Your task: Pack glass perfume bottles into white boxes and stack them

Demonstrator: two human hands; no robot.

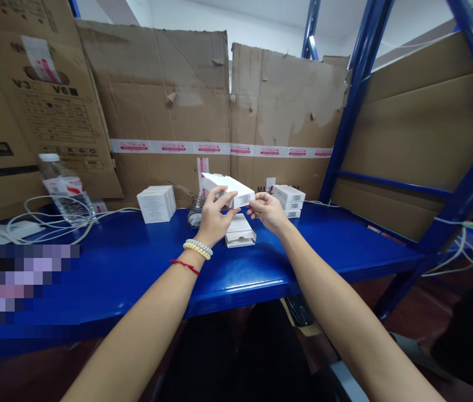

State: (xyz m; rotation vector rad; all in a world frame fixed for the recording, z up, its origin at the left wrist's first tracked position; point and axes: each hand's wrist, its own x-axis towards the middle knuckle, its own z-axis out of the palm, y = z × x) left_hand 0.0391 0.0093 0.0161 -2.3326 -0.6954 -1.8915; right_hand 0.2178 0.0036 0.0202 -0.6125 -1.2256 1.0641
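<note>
A small white box with a barcode label on its end is raised above the blue shelf, tilted, between my two hands. My left hand grips it from the left side, thumb below and fingers on top. At the barcode end, the fingertips of my right hand pinch the box's right corner. Below them, another white box lies on the shelf with its near end open. To the left of that box, partly hidden by my left hand, is a dark roundish thing I cannot make out.
White boxes stand in a row at the left, and a stack of white boxes sits at the right. A plastic bottle and loose white cable occupy the far left. Cardboard lines the back of the blue shelf.
</note>
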